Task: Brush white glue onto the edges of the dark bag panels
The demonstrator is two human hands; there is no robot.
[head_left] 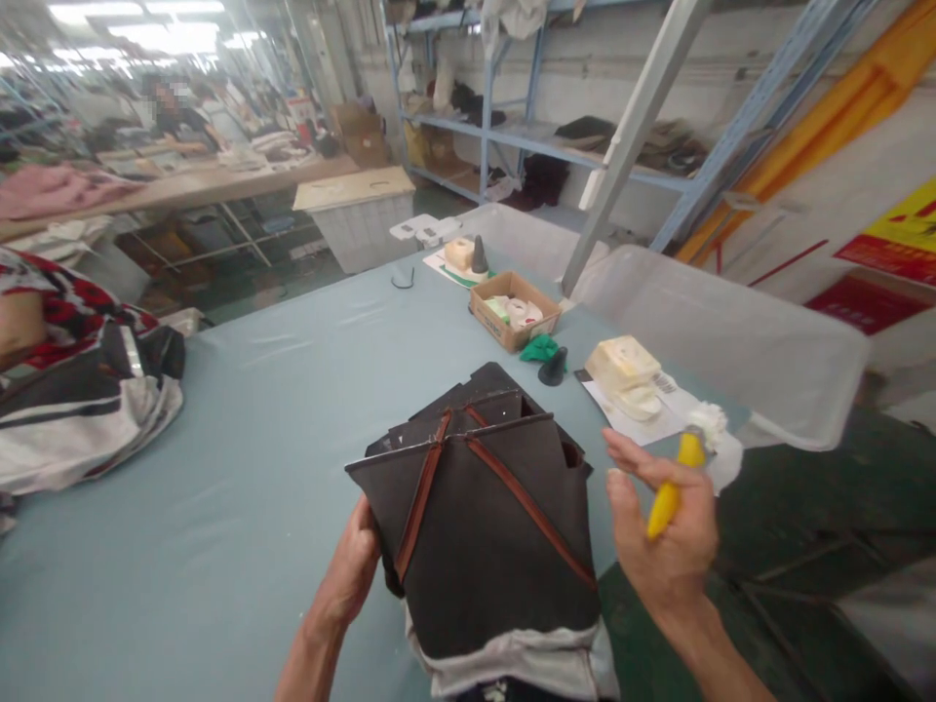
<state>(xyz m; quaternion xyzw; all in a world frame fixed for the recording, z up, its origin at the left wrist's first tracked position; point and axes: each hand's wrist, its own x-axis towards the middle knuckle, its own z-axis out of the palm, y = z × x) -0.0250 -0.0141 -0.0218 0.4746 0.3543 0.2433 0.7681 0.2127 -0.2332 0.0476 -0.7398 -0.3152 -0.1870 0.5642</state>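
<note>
In front of me stands a dark fabric piece (497, 526) with several stiff black layers, crossed by reddish-brown strips in an upside-down V. Pale grey cloth (512, 655) gathers along its lower edge. My left hand (356, 558) grips the left side of the black layers, with its fingertips hidden behind them. To the right of the piece and apart from it, my right hand (669, 522) carries a yellow-handled tool (677, 487). The tool lies across the palm, held by curled fingers, while the thumb and forefinger stretch out. Its exact kind is unclear.
Along the table's (249, 458) right side are a cream block (623, 366) on white card, a black cone (554, 367), a green cloth (539, 347) and a small cardboard box (504, 331). Clear plastic bins (731, 331) border that edge. At left, a person in a red patterned sleeve (69, 302) has striped fabric.
</note>
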